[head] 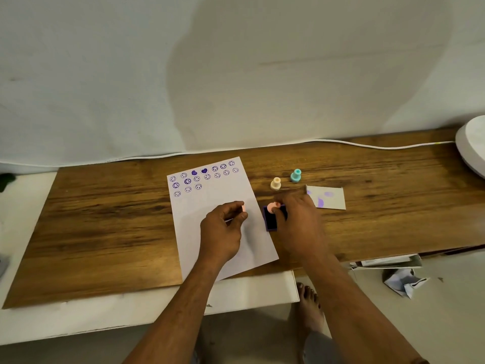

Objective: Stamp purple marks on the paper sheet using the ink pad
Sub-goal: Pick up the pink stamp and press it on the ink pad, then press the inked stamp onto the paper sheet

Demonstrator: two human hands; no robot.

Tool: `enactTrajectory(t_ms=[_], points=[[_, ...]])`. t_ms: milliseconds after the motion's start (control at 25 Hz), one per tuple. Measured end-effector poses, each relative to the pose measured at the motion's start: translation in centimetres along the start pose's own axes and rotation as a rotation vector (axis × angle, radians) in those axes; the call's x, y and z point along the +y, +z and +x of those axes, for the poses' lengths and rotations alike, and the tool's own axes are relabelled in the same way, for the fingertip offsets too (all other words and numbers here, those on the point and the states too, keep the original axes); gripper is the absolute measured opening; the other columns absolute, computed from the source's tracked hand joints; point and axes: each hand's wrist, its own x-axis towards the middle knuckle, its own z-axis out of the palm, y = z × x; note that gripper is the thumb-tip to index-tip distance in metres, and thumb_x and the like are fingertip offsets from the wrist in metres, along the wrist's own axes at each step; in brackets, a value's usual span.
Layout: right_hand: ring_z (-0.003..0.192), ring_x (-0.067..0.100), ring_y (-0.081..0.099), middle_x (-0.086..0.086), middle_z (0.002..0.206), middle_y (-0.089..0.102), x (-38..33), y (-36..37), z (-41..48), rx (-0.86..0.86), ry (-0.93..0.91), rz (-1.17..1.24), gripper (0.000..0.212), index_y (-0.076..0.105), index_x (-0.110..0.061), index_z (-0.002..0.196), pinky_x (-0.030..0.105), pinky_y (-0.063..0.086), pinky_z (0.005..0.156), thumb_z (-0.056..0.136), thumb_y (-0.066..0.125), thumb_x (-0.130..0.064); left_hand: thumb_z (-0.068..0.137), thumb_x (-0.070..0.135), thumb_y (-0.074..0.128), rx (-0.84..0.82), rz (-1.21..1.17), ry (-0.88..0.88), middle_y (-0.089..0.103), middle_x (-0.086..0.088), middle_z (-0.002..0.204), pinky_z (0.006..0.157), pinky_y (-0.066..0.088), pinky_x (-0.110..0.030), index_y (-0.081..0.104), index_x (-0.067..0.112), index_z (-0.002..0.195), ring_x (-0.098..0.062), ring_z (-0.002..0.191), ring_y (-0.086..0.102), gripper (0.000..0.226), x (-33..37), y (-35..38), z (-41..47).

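- Paper sheet (223,206) lies tilted on the wooden board (105,219); taken as the landmark for all positions below.
- Far end of the sheet carries rows of purple marks (203,176): mostly smiley circles, plus two solid hearts.
- Near part of the sheet is unmarked.
- Left hand (223,227) rests over the middle of the sheet, fingers curled together around a small pink piece (243,207) at the fingertips; what the piece is cannot be told.
- Ink pad (270,219), dark purple, sits just beside the sheet's right edge, touching the board.
- Right hand (299,224) is over the ink pad, fingers pinched on a pink stamp (273,206) at the pad's far end; whether the stamp face touches the ink cannot be told.
- Cream stamp (275,183) stands upright on the board right of the sheet, beyond the ink pad.
- Teal stamp (296,175) stands upright just right of the cream one.
- Small card (328,198) with purple smears lies further right of the sheet.
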Motion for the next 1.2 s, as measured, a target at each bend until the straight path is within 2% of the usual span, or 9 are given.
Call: enactTrajectory(t_ms=[120,160,240,320,520,720,840,1080,1200], points=[[0.112,0.024,0.061,0.004,0.113,0.075,0.1,0.5,-0.4,0.037,-0.092,-0.076,0.025,0.071,-0.019,0.116,0.034,0.052,0.088,0.092,0.077,-0.019,0.092,0.020,0.075,-0.025,0.049,0.014,0.074,0.001,0.126,0.095,0.047,-0.018,0.073,0.022,0.125,-0.002,0.100,0.064,0.033,-0.2,0.1,-0.1],[0.107,0.025,0.063,0.005,0.109,0.076,0.2,0.6,-0.6,0.066,-0.118,-0.092,0.022,0.072,-0.017,0.112,0.032,0.050,0.084,0.091,0.078,-0.017,0.092,0.020,0.075,-0.032,0.059,0.012,0.074,0.001,0.126,0.096,0.047,-0.018,0.073,0.022,0.125,-0.003,0.102,0.065,0.033,-0.3,0.1,-0.1],[0.101,0.026,0.064,0.005,0.104,0.077,0.2,0.8,-0.8,0.110,-0.150,-0.109,0.019,0.074,-0.015,0.108,0.031,0.048,0.080,0.090,0.078,-0.014,0.093,0.019,0.075,-0.032,0.078,0.013,0.073,0.000,0.127,0.102,0.051,-0.027,0.072,0.020,0.126,-0.009,0.108,0.067,0.033,-0.4,0.0,-0.1],[0.100,0.026,0.064,0.005,0.105,0.077,0.0,1.0,-1.0,0.106,-0.171,-0.132,0.019,0.075,-0.014,0.109,0.034,0.050,0.081,0.090,0.077,-0.012,0.092,0.019,0.075,-0.022,0.081,0.016,0.073,-0.002,0.127,0.106,0.053,-0.036,0.073,0.018,0.126,-0.014,0.112,0.069,0.034,-0.4,-0.1,0.0],[0.106,0.025,0.061,0.004,0.112,0.075,0.0,0.5,-0.6,0.013,-0.218,-0.230,0.031,0.070,-0.017,0.115,0.033,0.051,0.085,0.086,0.081,-0.016,0.092,0.019,0.075,-0.017,0.096,0.017,0.074,-0.002,0.126,0.107,0.053,-0.038,0.073,0.017,0.126,-0.017,0.113,0.069,0.034,-0.7,-0.4,0.0],[0.126,0.028,0.053,0.006,0.128,0.068,-0.6,-0.3,0.7,-0.153,-0.354,-0.373,0.055,0.060,-0.017,0.133,0.039,0.052,0.099,0.083,0.084,-0.020,0.092,0.020,0.075,-0.037,0.131,0.022,0.073,-0.003,0.128,0.109,0.052,-0.042,0.072,0.016,0.126,-0.020,0.115,0.069,0.034,-0.9,-0.6,0.1],[0.124,0.026,0.055,0.007,0.125,0.069,-0.7,-0.5,1.4,-0.190,-0.418,-0.404,0.050,0.061,-0.016,0.129,0.040,0.052,0.099,0.084,0.083,-0.020,0.092,0.019,0.075,-0.033,0.145,0.027,0.073,-0.003,0.127,0.108,0.052,-0.042,0.073,0.016,0.126,-0.020,0.114,0.069,0.033,-1.1,-0.8,0.1],[0.124,0.027,0.056,0.008,0.125,0.069,-0.9,-0.5,1.7,-0.180,-0.402,-0.381,0.051,0.063,-0.017,0.130,0.041,0.052,0.100,0.083,0.085,-0.020,0.093,0.019,0.074,-0.036,0.158,0.052,0.073,-0.003,0.127,0.108,0.052,-0.040,0.073,0.017,0.125,-0.021,0.114,0.069,0.032,-1.2,-1.0,0.0],[0.125,0.026,0.055,0.006,0.127,0.069,-0.9,-0.8,1.7,-0.189,-0.425,-0.373,0.050,0.063,-0.018,0.131,0.040,0.050,0.103,0.085,0.083,-0.019,0.092,0.017,0.074,0.017,0.196,0.100,0.072,-0.003,0.127,0.104,0.050,-0.032,0.072,0.018,0.125,-0.021,0.113,0.068,0.033,-1.3,-1.9,-0.1]])
